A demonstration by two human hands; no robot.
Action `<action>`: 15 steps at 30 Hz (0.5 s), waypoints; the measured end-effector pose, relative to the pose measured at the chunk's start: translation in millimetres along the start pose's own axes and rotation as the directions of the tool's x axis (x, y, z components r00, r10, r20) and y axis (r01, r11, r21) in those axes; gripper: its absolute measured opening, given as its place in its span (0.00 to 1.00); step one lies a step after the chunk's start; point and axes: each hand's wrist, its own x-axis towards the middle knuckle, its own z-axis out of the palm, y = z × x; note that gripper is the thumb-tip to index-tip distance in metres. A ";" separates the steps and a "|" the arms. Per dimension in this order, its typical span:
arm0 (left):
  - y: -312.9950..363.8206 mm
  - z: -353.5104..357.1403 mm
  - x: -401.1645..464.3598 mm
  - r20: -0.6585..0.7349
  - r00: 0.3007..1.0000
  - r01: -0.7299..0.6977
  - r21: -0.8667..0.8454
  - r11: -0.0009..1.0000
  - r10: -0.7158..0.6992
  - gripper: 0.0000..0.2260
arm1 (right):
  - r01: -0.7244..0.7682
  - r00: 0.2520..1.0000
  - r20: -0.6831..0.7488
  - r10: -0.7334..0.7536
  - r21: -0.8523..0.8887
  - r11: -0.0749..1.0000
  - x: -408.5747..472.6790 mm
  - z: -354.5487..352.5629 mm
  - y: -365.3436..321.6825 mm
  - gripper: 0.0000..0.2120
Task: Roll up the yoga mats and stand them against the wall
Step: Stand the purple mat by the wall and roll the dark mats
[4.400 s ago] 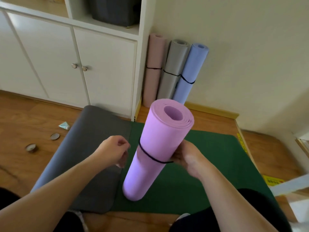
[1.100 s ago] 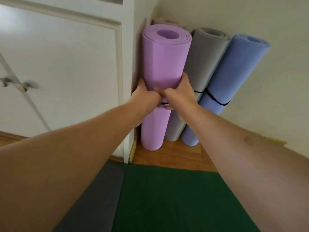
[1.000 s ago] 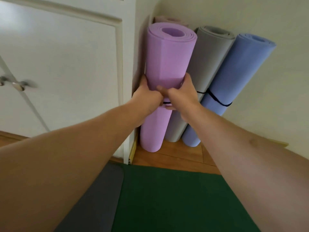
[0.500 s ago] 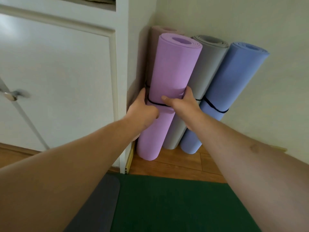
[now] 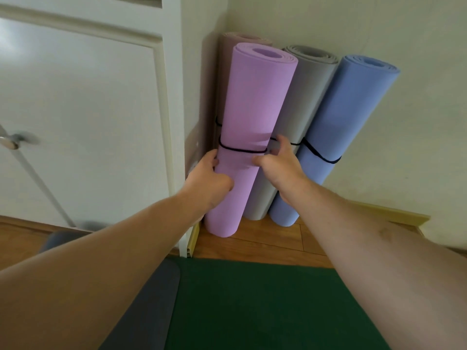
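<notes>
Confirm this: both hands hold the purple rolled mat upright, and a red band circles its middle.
Wrong on the band: the head view shows a black band around the purple rolled mat. The left hand and right hand do hold it upright.

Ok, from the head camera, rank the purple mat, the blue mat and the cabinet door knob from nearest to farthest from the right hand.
1. purple mat: gripped by the right hand just under its black band.
2. blue mat: leaning on the wall, just right of the hand.
3. cabinet door knob: far left edge.
</notes>
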 end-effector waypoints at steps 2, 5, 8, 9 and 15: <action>-9.7 -0.6 -5.4 0.002 1.000 0.005 0.028 1.000 -0.006 0.33 | -0.043 0.999 -0.008 0.042 -0.006 0.999 -8.1 -0.9 5.4 0.43; -25.5 -4.5 -20.3 0.008 1.000 0.023 0.060 0.998 -0.024 0.32 | -0.087 0.996 -0.015 0.087 -0.060 0.994 -27.8 0.3 14.5 0.41; -42.0 -12.3 -39.1 0.000 0.999 0.033 0.073 0.997 -0.034 0.28 | -0.137 0.990 0.001 0.139 -0.137 0.981 -56.3 3.8 24.7 0.35; -47.0 -15.4 -48.7 -0.005 0.999 0.040 0.078 0.996 -0.039 0.26 | -0.149 0.988 0.014 0.154 -0.171 0.974 -68.3 4.1 27.9 0.30; -81.6 -47.2 -144.8 -0.069 0.988 0.144 0.077 0.987 -0.139 0.18 | -0.191 0.966 0.123 0.229 -0.265 0.945 -178.6 3.5 46.7 0.05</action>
